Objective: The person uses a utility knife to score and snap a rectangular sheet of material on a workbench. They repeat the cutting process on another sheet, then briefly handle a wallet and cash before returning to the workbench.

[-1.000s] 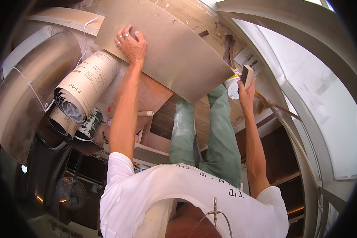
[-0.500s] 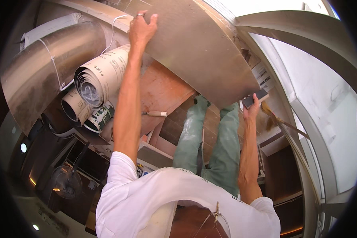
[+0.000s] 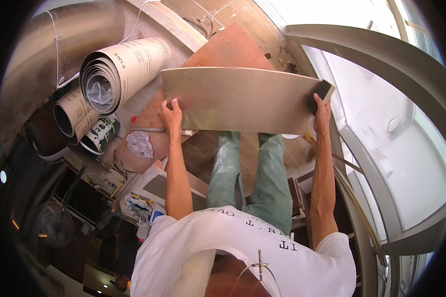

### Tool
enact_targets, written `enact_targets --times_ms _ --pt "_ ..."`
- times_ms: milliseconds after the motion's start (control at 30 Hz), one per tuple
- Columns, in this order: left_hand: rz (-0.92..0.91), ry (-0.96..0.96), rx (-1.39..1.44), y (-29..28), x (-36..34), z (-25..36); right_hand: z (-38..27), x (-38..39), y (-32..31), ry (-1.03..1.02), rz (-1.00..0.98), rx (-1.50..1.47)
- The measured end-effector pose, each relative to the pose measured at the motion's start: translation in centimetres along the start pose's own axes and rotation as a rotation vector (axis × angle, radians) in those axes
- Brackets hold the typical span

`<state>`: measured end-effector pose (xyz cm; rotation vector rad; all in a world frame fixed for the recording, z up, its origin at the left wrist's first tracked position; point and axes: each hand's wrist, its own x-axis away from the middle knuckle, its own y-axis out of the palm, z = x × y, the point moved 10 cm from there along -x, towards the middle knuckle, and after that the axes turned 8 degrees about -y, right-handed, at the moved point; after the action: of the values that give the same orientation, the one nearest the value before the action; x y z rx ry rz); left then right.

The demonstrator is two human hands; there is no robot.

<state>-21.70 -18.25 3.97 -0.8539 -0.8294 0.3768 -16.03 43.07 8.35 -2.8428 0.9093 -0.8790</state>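
Hands stand well apart, one at each end of a flat, brownish-grey panel (image 3: 238, 101) that spans the gap between them above the person's legs. The left hand (image 3: 172, 116) is clamped on the panel's near left corner, thumb on the face, a ring on one finger. The right hand (image 3: 322, 110) is closed around a block (image 3: 325, 89), dark on one face and pale on its side, at the panel's right end; how its fingers lie behind cannot be told.

Between the hands and nearer the body, the green trousers (image 3: 262, 183) show, whitened with dust on one leg. Just left of the right forearm, a bristle brush (image 3: 309, 141) is partly hidden, and a white round thing (image 3: 290, 136) peeks out under the panel's near edge.

Beyond both hands, a reddish-brown board (image 3: 233, 47) shows past the panel's far edge. Just nearer than the left hand, a pale-handled tool (image 3: 187, 132) lies beside the forearm, with crumpled clear plastic (image 3: 139, 144) to its left. Farther left of that hand lie a large roll of sandpaper (image 3: 139, 62), a smaller roll (image 3: 74, 115) and a green-and-white tin (image 3: 100, 133); past them curves a big metallic-looking sheet (image 3: 74, 39) tied with white cord (image 3: 57, 44). Well to the right of the right hand, a curved grey frame (image 3: 381, 62) arches over a bright white surface (image 3: 396, 148).
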Motion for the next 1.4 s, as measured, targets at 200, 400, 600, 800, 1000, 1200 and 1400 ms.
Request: enact_targets --times_ms 200,400,600,800,1000,1200,1400 --pt "-0.028 -0.151 0.241 -3.7 -2.1 -3.5 -2.0 -7.1 12.7 -0.061 -0.242 0.093" --pt "0.172 -0.226 -0.115 -6.9 0.8 -4.0 -4.5 -9.9 18.0 -0.025 -0.497 0.186" --pt "0.044 0.638 -0.053 1.4 9.9 17.8 -2.3 -9.3 10.2 -0.209 -0.197 0.278" --pt "-0.006 0.984 -0.147 12.9 10.9 33.0 5.2 -4.0 7.1 -0.041 -0.325 0.225" --pt "0.132 1.043 -0.309 18.9 7.6 34.0 4.0 -2.8 8.8 -0.116 -0.437 0.354" --pt "0.102 1.054 -0.376 20.0 7.9 34.0 -3.4 -12.9 19.6 -0.35 -0.418 0.285" --pt "0.056 1.008 -0.417 19.9 7.7 33.9 0.4 -8.6 14.9 -0.289 -0.501 0.354"
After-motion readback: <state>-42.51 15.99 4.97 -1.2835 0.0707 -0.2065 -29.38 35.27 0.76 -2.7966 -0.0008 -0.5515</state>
